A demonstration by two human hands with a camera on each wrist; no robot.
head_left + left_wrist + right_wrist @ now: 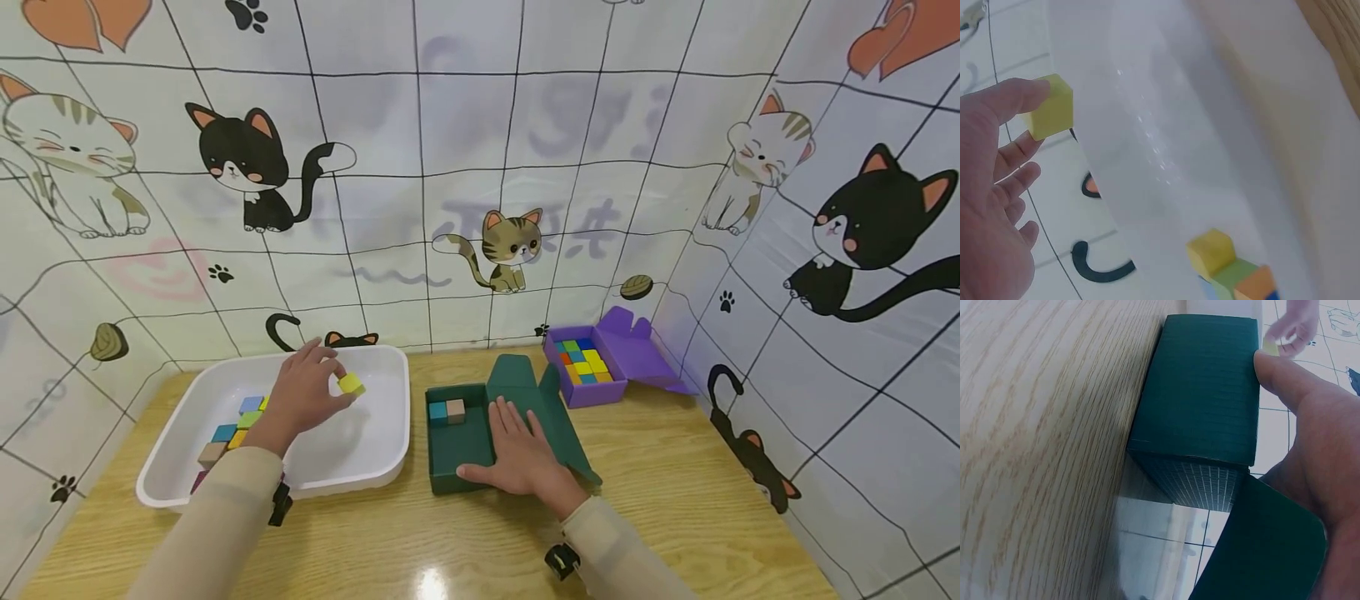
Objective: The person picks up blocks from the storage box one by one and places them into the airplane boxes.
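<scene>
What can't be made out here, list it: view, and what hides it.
Head view: how many blocks lie in the white tray; the left hand and sleeve cover part of it.
Left wrist view: the whole light blue block; the bottom edge cuts it off.
Right wrist view: the inside of the green box; its own wall blocks it.

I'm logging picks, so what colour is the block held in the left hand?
Yellow; the block shows best in the left wrist view.

The wooden table is being enclosed behind and at both sides by white, grid-lined sheeting printed with cartoon cats; a screened-off setting is being suggested, whether home or workplace being left unclear.
</scene>
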